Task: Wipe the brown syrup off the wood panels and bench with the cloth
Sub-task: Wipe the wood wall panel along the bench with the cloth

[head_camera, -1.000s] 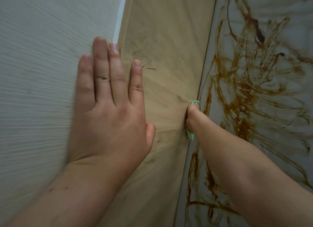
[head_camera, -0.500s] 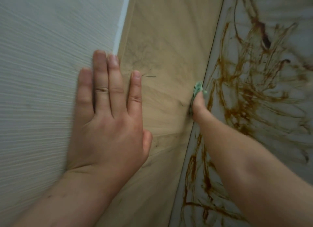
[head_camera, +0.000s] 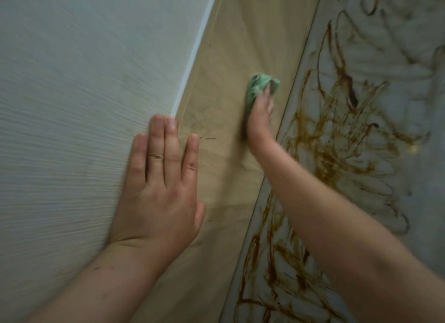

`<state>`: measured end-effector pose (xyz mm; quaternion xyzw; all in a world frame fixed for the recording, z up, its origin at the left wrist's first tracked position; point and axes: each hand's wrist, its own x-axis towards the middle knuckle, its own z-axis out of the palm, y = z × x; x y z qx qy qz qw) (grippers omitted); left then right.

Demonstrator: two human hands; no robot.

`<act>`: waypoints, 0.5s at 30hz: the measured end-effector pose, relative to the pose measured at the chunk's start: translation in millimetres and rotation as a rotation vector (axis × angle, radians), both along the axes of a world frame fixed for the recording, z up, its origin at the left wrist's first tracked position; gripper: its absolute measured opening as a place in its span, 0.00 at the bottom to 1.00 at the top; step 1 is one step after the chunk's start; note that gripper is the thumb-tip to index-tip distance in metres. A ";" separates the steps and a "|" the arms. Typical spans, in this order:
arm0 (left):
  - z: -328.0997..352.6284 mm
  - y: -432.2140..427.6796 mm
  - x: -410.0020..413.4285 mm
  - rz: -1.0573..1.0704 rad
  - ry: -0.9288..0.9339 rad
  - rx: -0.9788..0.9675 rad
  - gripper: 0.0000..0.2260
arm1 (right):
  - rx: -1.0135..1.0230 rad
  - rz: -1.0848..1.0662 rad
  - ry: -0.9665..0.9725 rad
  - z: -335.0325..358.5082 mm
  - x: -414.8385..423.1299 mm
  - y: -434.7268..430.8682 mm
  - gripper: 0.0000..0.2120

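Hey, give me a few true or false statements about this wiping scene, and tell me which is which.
1. The cloth under the right hand is green. True.
2. The cloth is on the syrup-streaked surface. False: it is pressed on the tan panel, left of the brown syrup.
3. The left hand lies flat with straight fingers. True.
4. The left hand wears no ring. False: a ring sits on one finger.
5. All the syrup is wiped off. False: streaks cover the pale surface at right.
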<state>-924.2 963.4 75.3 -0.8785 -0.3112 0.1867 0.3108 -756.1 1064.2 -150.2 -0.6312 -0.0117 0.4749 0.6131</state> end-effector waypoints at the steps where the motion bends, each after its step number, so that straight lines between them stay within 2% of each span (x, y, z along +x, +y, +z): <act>1: 0.1 0.1 1.6 -0.005 -0.013 -0.010 0.40 | 0.129 0.028 -0.147 38.9 -24.4 -30.4 0.31; 3: 0.1 0.8 3.0 -0.015 -0.019 -0.022 0.42 | 0.303 0.064 -0.319 60.4 -79.6 -77.2 0.28; 4: 0.4 0.2 4.6 -0.017 -0.025 -0.029 0.41 | 0.287 0.097 -0.346 48.0 -90.7 -87.4 0.28; 6: 0.5 -0.1 4.9 -0.020 -0.021 -0.022 0.40 | 0.049 0.096 -0.183 8.0 -75.6 -79.1 0.27; 8: -0.3 -0.2 4.2 -0.024 -0.002 -0.013 0.40 | -0.202 0.088 0.117 -23.8 -42.5 -53.0 0.27; 10: -1.6 -0.7 2.7 -0.020 0.019 0.002 0.39 | -0.277 0.061 0.232 -18.7 -14.5 -31.6 0.28; 12: -2.3 -0.5 2.1 -0.017 0.022 0.014 0.39 | -0.190 0.071 0.116 21.5 0.7 -19.4 0.27; 15: -1.6 0.5 2.0 -0.014 -0.001 -0.007 0.41 | 0.107 0.131 -0.184 109.2 -8.0 -30.4 0.26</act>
